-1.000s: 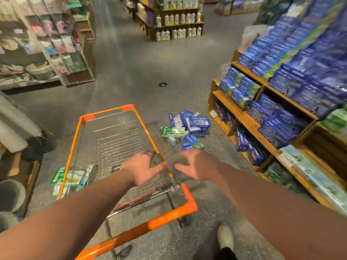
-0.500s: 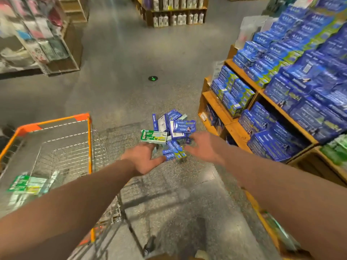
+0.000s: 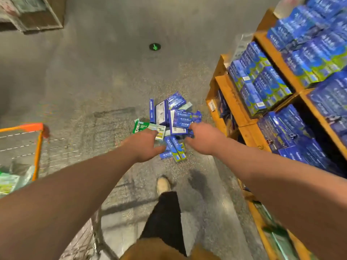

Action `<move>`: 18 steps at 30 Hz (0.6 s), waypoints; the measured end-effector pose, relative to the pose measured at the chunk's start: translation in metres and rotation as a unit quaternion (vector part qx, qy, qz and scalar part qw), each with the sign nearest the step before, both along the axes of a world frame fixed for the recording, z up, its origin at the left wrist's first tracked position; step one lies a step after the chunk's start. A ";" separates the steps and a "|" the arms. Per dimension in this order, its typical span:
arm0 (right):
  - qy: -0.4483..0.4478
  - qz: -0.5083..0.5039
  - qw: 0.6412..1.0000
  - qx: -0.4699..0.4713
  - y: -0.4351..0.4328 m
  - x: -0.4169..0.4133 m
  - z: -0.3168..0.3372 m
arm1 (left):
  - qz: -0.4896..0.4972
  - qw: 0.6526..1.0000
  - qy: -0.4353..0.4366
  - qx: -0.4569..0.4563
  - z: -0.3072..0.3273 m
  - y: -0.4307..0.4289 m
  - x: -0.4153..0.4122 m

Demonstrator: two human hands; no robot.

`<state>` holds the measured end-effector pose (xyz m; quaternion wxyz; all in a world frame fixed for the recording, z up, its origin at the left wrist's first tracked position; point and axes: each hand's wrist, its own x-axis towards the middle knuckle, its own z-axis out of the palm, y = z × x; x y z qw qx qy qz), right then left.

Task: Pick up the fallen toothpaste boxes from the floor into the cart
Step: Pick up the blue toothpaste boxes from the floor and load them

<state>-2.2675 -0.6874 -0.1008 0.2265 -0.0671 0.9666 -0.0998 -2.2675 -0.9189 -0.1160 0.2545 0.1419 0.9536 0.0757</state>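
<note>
A heap of fallen toothpaste boxes (image 3: 173,117), mostly blue, lies on the grey floor beside the wooden shelf. A green and white box (image 3: 148,127) sits at the heap's left edge. My left hand (image 3: 143,145) hovers open above the near left side of the heap, fingers apart, holding nothing. My right hand (image 3: 201,136) reaches over the near right side, open, with fingertips close to the blue boxes. The orange wire cart (image 3: 38,147) stands at the far left and holds green boxes (image 3: 13,178).
A wooden shelf unit (image 3: 231,102) stacked with blue boxes fills the right side. My foot (image 3: 163,185) and dark trouser leg stand just behind the heap. A green floor marker (image 3: 155,47) lies farther up the aisle. Another rack stands at top left.
I have stepped past the cart toward the heap. The cart has slid to the left edge of view and both hands have moved forward over the boxes.
</note>
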 end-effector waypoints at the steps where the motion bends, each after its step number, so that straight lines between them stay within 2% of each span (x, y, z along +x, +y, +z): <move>1: -0.010 -0.010 1.000 -0.007 0.002 -0.020 -0.013 | -0.008 1.000 -0.007 0.003 -0.013 0.006 -0.023; 6: -0.039 -0.046 0.998 -0.016 0.014 -0.108 -0.095 | -0.051 0.998 -0.035 0.005 -0.085 0.032 -0.123; 10: -0.062 -0.051 0.997 0.000 0.023 -0.165 -0.190 | -0.088 0.994 -0.063 -0.006 -0.176 0.050 -0.182; 18: -0.154 -0.050 0.987 -0.013 0.036 -0.209 -0.414 | -0.079 0.987 -0.139 0.006 -0.397 0.076 -0.203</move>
